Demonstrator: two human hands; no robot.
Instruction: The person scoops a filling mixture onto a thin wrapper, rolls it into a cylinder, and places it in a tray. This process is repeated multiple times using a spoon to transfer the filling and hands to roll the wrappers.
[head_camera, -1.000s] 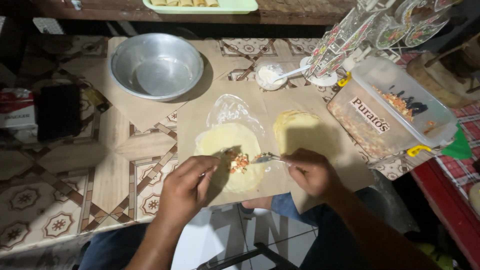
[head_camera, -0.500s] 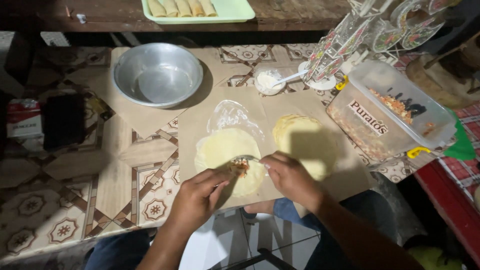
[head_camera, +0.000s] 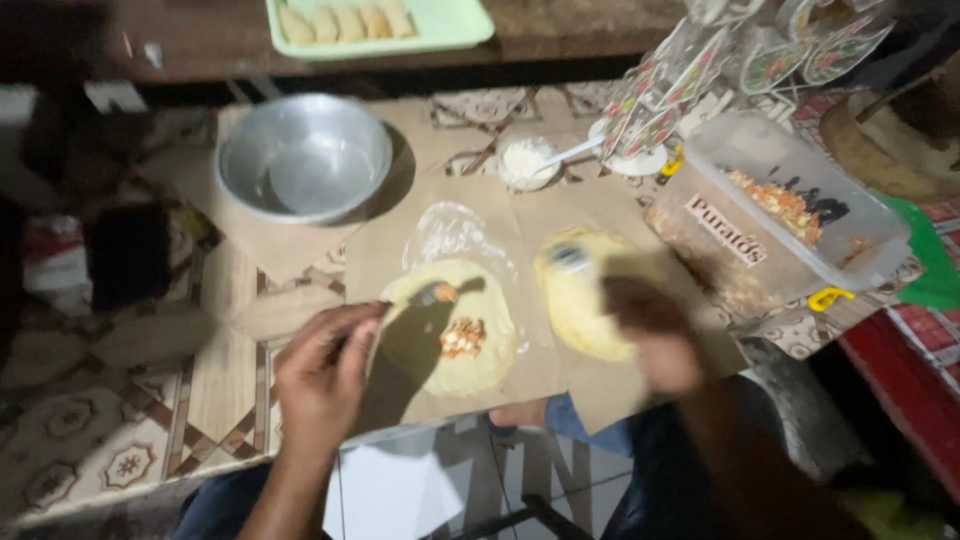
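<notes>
Filling step: left hand (head_camera: 322, 372) pinches a spoon (head_camera: 432, 294) over the dough round (head_camera: 455, 330) bearing filling (head_camera: 463, 338) (right hand (head_camera: 650, 335) blurred, grip unreadable); folding seems due.

- The dough (head_camera: 455, 335) is pale yellow, with orange and white filling (head_camera: 463, 338).
- The bowl (head_camera: 303, 157) is shiny grey.
- The tray (head_camera: 440, 25) is light green.
- The paper (head_camera: 520, 240) is brown.
- The tablecloth (head_camera: 120, 440) has brown flower shapes.

Left hand (head_camera: 322, 372) near left, fingers curled in a pinch grip, right hand (head_camera: 648, 335) motion-blurred, right of it, grip unclear
</notes>
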